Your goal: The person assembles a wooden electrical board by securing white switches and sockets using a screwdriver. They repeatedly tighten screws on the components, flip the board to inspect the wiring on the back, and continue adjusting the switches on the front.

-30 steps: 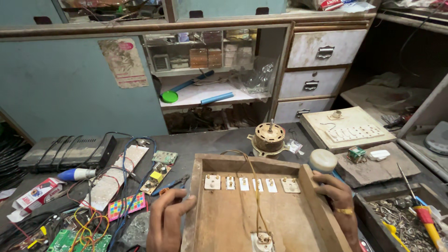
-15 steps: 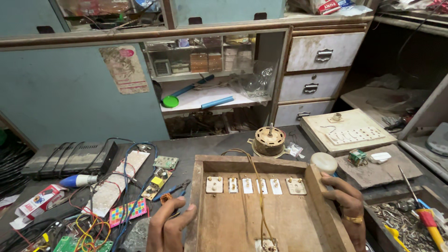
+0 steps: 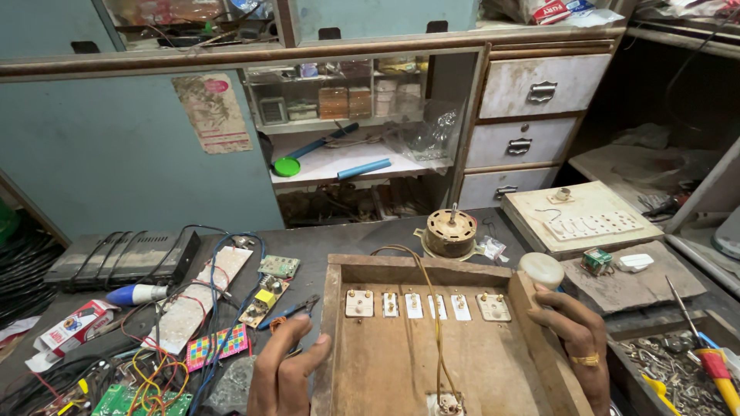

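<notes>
1. The wooden switch box [image 3: 432, 347] lies open-side up at six o'clock on the bench.
2. Left hand [image 3: 287, 374] grips its nine o'clock wall; right hand [image 3: 574, 339], at three o'clock, wraps a white-capped tool [image 3: 542, 270].
3. Keep the yellow wire [image 3: 433, 323] unpinched, gripping evenly.

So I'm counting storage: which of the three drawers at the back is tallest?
The top drawer: its white front is clearly taller than the middle drawer and bottom drawer.
</notes>
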